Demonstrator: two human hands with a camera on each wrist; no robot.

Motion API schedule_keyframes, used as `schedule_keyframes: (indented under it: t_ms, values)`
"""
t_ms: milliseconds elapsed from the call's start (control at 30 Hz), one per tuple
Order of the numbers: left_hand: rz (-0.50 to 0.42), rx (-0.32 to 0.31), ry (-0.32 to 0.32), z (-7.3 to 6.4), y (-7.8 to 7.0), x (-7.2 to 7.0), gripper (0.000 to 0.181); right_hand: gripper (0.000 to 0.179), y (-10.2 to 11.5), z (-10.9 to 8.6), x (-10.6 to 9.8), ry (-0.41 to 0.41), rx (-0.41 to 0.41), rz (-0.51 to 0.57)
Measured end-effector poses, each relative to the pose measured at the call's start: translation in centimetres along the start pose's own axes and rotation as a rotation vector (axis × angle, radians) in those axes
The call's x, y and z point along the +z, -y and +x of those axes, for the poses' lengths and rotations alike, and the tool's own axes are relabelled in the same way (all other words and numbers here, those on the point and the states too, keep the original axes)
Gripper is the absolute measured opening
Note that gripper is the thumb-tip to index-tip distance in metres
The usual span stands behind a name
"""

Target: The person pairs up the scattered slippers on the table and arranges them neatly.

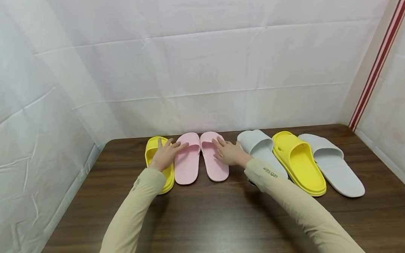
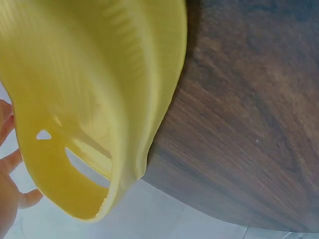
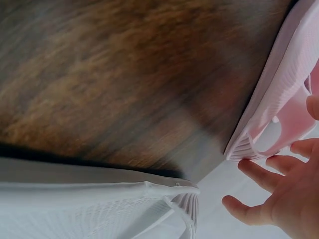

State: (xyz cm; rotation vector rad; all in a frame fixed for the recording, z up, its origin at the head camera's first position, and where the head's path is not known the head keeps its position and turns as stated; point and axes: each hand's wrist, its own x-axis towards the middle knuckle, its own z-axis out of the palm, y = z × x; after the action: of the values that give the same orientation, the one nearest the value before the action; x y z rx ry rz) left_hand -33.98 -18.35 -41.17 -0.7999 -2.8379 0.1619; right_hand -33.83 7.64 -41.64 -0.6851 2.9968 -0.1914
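Note:
Two pink slippers lie side by side at the table's back edge, a left one [image 1: 186,168] and a right one [image 1: 217,169]. My left hand [image 1: 165,155] is spread above a yellow slipper [image 1: 169,180], its fingers reaching over the left pink slipper. In the left wrist view that yellow slipper [image 2: 65,89] fills much of the frame, with fingers [image 2: 10,162] at the far left. My right hand [image 1: 231,153] has its fingers loosely extended over the right pink slipper. In the right wrist view, fingertips are right at the pink strap [image 3: 291,119].
Right of the hands stand a grey-white slipper [image 1: 266,154], a second yellow slipper [image 1: 306,171] and another grey-white slipper [image 1: 338,173], all slanted. The dark wooden table [image 1: 200,221] meets a white sheet [image 1: 200,73] hung behind it.

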Motion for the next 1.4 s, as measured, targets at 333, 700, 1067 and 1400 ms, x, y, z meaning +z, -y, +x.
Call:
schedule_keyframes:
  t_ms: [333, 700, 1067, 1400]
  values:
    - [0.004, 0.001, 0.009, 0.1, -0.2, -0.3, 0.05, 0.06, -0.2, 0.1, 0.1, 0.011, 0.001, 0.008]
    - [-0.036, -0.022, 0.035, 0.2, -0.3, -0.6, 0.044, 0.061, -0.4, 0.0, 0.0, 0.027, 0.0, 0.02]
    - [-0.04, 0.005, -0.044, 0.8, -1.6, -1.1, 0.037, 0.06, -2.0, -1.5, -1.3, -0.01, -0.066, 0.047]
    - [-0.029, 0.036, -0.08, 1.6, -3.5, -1.8, 0.035, 0.059, -3.9, -3.4, -2.7, 0.001, -0.048, 0.071]
